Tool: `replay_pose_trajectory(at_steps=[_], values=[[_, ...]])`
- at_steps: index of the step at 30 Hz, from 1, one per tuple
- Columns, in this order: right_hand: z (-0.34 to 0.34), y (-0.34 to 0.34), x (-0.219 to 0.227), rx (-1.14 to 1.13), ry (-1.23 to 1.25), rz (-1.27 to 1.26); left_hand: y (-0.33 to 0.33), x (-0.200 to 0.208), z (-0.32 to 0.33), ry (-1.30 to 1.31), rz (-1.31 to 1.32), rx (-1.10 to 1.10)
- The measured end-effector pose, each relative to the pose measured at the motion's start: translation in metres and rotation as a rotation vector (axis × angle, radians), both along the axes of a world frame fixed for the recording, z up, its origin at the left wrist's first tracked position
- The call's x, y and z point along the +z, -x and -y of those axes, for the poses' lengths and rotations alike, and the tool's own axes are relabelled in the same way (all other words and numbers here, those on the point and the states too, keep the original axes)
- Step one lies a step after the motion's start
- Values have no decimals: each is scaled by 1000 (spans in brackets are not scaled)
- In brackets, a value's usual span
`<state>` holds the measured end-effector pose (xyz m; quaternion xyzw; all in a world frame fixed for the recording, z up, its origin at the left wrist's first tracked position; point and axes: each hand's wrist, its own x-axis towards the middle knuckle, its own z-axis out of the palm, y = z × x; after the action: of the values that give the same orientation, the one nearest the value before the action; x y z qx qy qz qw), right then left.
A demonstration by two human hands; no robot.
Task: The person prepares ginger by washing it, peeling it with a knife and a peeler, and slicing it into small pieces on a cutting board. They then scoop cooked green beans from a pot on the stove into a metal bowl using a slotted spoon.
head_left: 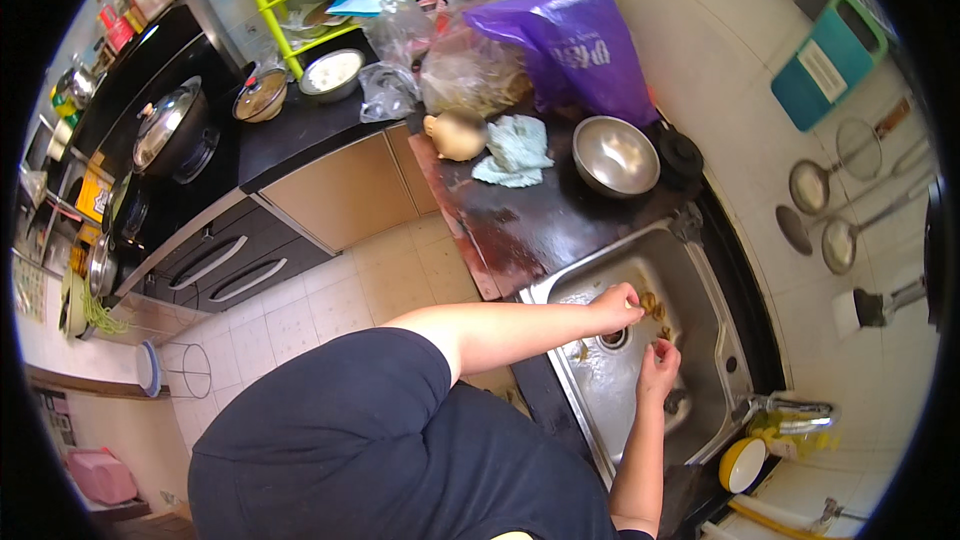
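Observation:
Both my hands are over the metal sink point(722, 315). My left hand point(614, 309) is closed with its fingertips pinched together, and a small pale bit may show at the tips. My right hand point(658, 372) is also closed in a pinch, a short way nearer the tap side. What either hand holds is too small to make out. Several small yellow-brown scraps point(650, 304) lie in the basin just beyond my fingers. The round drain point(613, 338) shows between my hands, and the basin floor around it looks wet.
On the dark counter beyond the sink are a steel bowl point(616, 156), a light blue cloth point(516, 151), a round beige item point(457, 134) and a purple bag point(572, 50). A yellow bowl point(742, 465) stands by the tap. Ladles point(840, 243) hang on the wall.

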<state>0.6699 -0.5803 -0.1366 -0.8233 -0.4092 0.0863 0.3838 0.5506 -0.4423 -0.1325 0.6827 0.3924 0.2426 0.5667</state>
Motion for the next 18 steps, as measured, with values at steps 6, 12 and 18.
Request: replay_pose_trajectory(at_steps=[6, 12, 18], values=[[-86, 55, 49, 68, 245, 170, 70, 30, -68, 429, 265, -9], [-192, 129, 86, 329, 170, 442, 186, 29, -166, 58, 574, 199], [-364, 278, 130, 674, -27, 441, 355, 15, -295, -250, 512, 469]])
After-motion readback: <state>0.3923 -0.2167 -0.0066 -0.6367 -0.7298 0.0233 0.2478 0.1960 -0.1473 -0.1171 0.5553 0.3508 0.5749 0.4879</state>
